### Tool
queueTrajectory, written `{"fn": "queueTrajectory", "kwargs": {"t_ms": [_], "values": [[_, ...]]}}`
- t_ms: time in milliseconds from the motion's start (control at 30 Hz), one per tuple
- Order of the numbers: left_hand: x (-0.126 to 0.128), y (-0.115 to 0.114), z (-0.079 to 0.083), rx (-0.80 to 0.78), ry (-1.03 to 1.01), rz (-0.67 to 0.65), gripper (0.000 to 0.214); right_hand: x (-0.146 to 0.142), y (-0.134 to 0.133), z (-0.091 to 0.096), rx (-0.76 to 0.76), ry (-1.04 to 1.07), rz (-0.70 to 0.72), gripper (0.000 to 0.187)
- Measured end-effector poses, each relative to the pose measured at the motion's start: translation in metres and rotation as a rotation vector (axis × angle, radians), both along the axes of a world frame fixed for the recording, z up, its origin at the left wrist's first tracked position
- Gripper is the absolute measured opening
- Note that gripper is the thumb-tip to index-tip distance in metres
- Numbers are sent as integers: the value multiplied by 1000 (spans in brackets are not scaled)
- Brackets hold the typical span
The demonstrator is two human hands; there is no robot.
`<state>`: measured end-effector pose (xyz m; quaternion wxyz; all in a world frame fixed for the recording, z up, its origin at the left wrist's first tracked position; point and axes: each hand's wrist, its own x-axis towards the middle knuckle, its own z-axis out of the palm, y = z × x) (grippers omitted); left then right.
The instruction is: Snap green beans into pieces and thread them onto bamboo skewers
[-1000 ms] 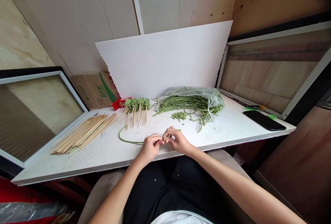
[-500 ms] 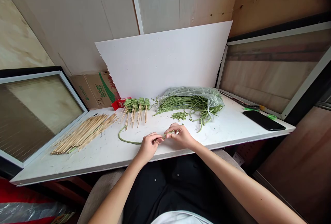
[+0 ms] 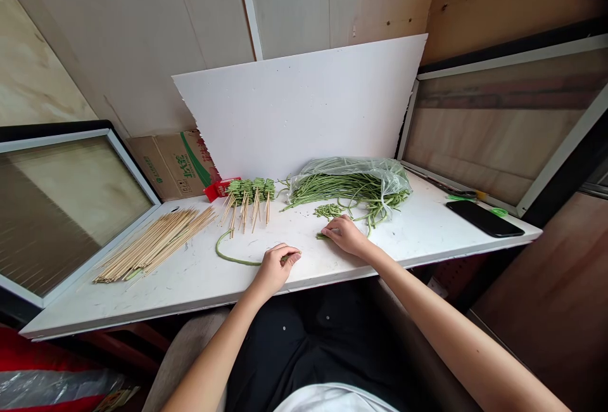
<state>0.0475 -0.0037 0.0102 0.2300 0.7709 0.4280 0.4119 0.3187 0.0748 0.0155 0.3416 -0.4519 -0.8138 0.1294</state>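
Note:
A long green bean (image 3: 236, 260) lies curved over the white tabletop, and its near end runs into my left hand (image 3: 278, 263). That hand is closed, thumb and fingers pinching the bean close to its end. My right hand (image 3: 349, 235) is farther forward, palm down, its fingertips closed on short cut bean pieces (image 3: 320, 236) on the table. How many pieces lie beneath the fingers is hidden. Just behind it sits a small heap of bean bits (image 3: 329, 210). Finished-looking skewers of bean pieces (image 3: 250, 191) stand in a row at the back.
A clear plastic bag (image 3: 394, 174) of long beans lies at the back right. Bare bamboo skewers (image 3: 156, 244) are spread at the left. A black phone (image 3: 484, 218) lies at the right. A white board (image 3: 304, 114), a cardboard box (image 3: 166, 168) and a red packet (image 3: 216, 189) stand behind.
My right hand has moved away from my left, forward and to the right, down to the short pieces. My left hand has stayed in place, holding the long bean.

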Motion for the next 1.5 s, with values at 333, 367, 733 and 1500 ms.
{"fn": "queueTrajectory", "kwargs": {"t_ms": [333,367,733,1500], "values": [[-4,4,-6,15,11,-6,32,-7,-14,18,-3,196,-13,52],[-3,4,-7,8,-5,7,36,-12,-20,22,-2,195,37,46],[1,1,-2,12,4,0,35,-50,-52,22,108,84,339,19],[2,-5,7,144,79,24,20,-61,-63,14,71,239,312,13]]}}
